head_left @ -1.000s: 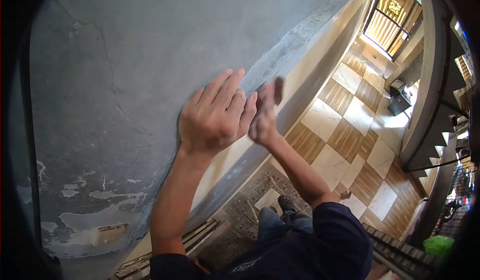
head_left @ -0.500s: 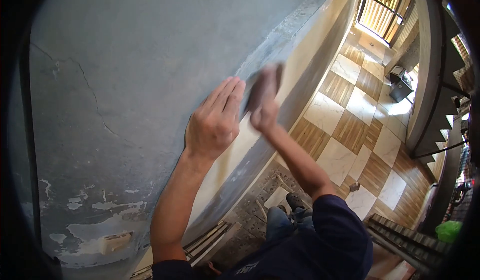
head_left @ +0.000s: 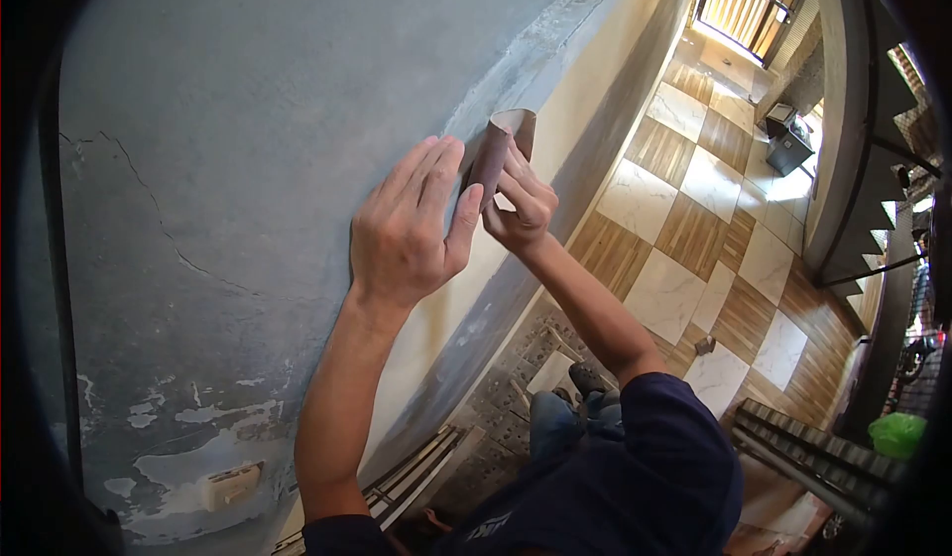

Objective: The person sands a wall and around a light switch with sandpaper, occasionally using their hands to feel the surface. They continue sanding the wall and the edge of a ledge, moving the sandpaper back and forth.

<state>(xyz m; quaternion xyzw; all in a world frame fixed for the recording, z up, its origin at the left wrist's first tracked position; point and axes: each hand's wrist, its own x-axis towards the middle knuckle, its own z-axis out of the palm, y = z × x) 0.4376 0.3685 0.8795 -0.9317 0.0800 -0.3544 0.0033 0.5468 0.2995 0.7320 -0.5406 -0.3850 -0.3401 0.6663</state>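
My left hand [head_left: 407, 221] rests flat on the grey wall [head_left: 248, 90], its fingers stretched upward along the wall's edge and its thumb held out to the right. Just right of that thumb, my right hand [head_left: 526, 204] grips a curled sheet of brown sandpaper [head_left: 488, 162]. The sheet bends round into a loop over the right fingers, with its paler inner face showing at the top. The sandpaper is close to the corner, where the grey face meets a cream-coloured strip [head_left: 585, 100]. A rough, lighter band of plaster [head_left: 526, 60] runs up along this corner.
A thin crack [head_left: 159, 209] and peeling patches [head_left: 198, 457] mark the wall. Below is a tiled floor [head_left: 640, 199] with a small brown block [head_left: 705, 345]. Wooden strips [head_left: 421, 472] lean low by the wall. A green bag [head_left: 897, 435] is at the right, under a stair structure.
The right hand's blurred motion has eased, and the sandpaper is now curled and closer to the left thumb. My left hand has shifted slightly up and left, its thumb now spread out.
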